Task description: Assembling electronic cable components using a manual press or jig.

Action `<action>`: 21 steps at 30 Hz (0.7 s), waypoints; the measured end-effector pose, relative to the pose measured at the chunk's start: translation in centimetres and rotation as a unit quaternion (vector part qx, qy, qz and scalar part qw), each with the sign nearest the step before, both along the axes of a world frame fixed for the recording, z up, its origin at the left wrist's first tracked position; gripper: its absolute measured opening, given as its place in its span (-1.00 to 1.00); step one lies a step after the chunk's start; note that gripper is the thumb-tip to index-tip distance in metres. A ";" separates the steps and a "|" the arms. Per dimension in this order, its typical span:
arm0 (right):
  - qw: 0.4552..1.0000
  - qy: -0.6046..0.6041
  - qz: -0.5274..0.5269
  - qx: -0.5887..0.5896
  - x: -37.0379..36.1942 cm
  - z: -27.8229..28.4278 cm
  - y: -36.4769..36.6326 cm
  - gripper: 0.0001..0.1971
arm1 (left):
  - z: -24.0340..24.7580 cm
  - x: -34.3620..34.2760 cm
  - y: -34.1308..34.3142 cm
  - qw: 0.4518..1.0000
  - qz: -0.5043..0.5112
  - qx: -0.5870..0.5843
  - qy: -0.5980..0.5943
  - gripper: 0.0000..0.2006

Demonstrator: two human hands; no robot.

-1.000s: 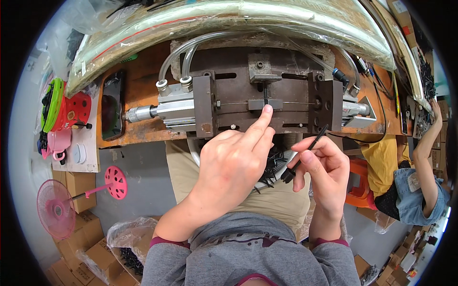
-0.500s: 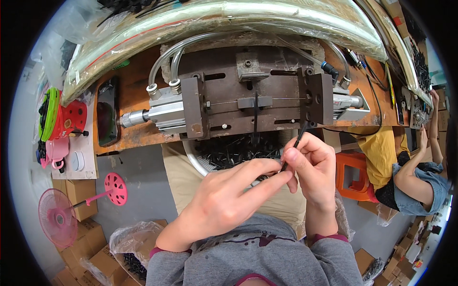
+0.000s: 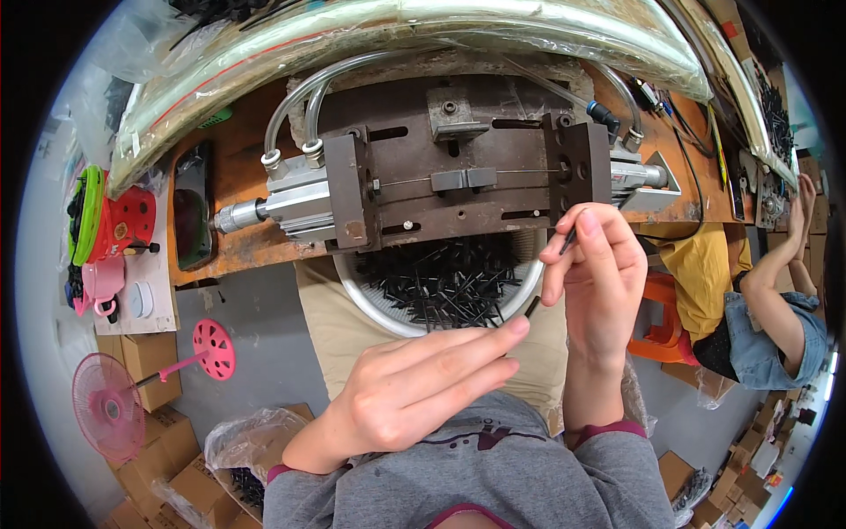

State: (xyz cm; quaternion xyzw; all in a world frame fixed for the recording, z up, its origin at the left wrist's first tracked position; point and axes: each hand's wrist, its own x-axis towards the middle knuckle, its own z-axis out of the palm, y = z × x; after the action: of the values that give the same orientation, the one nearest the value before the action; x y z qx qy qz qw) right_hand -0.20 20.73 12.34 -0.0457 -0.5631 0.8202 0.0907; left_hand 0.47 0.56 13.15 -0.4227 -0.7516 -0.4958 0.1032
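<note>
My left hand [image 3: 410, 383] is in front of my body, its fingers held together and reaching right. A short black stick-like piece [image 3: 531, 306] sticks out at its fingertips; the thumb is hidden. My right hand [image 3: 604, 278] is raised just right of it, near the fixture's right front corner. Its thumb and fingers pinch a thin black rod [image 3: 568, 241]. Before me stands a dark metal clamping fixture [image 3: 423, 207], with a small grey block [image 3: 463, 180] at its centre. Below its front edge, a white basin [image 3: 354, 294] on my lap holds many loose black pieces [image 3: 441, 286].
Air cylinders [image 3: 300, 204] with clear hoses flank the fixture on the wooden bench [image 3: 242, 257]. A phone [image 3: 194, 207] lies at the left. Plastic-wrapped material [image 3: 397, 35] runs along the back. A pink fan [image 3: 107, 406] and cartons stand left; a co-worker [image 3: 775, 309] sits right.
My hands have drawn apart, the right moving up and right, the left slightly down. The black strip that hung over the fixture's centre block is gone from there.
</note>
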 end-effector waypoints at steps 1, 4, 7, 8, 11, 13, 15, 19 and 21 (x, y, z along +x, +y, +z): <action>1.000 -0.010 0.013 0.004 0.1 0.2 -0.2 -0.77 | 0.0 0.1 0.0 1.000 0.012 0.005 -0.003 -0.70; 0.997 -0.017 0.063 -0.035 0.6 0.5 -0.9 -0.77 | -0.2 0.0 0.1 1.000 0.026 0.007 -0.002 -0.71; 0.994 -0.011 0.077 -0.073 0.7 0.3 -1.3 -0.77 | -0.1 0.1 0.1 1.000 0.022 0.006 -0.001 -0.70; 0.993 -0.018 0.085 -0.080 0.8 0.4 -1.4 -0.77 | -0.2 0.2 0.1 1.000 0.024 0.008 0.003 -0.70; 0.992 -0.022 0.091 -0.087 0.9 0.3 -1.6 -0.78 | -0.4 0.2 0.1 0.999 0.029 0.011 0.011 -0.71; 0.992 -0.018 0.088 -0.084 1.0 0.2 -1.7 -0.78 | -0.4 0.3 0.0 0.999 0.031 0.013 0.013 -0.71; 0.993 -0.014 0.086 -0.079 1.0 0.1 -1.8 -0.78 | -0.5 0.3 0.0 0.999 0.034 0.014 0.013 -0.72; 0.994 -0.004 0.085 -0.069 1.1 0.3 -1.8 -0.79 | -0.5 0.3 -0.2 0.999 0.032 0.014 0.013 -0.72; 0.996 0.014 0.075 -0.052 1.1 0.1 -1.9 -0.80 | -0.6 0.3 -0.2 0.999 0.031 0.015 0.010 -0.72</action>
State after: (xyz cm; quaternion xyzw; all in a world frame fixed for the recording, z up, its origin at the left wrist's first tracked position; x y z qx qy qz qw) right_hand 0.91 18.81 12.46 0.0029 -0.5202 0.8534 0.0344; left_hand 0.78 0.33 12.56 -0.4027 -0.7556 -0.4995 0.1323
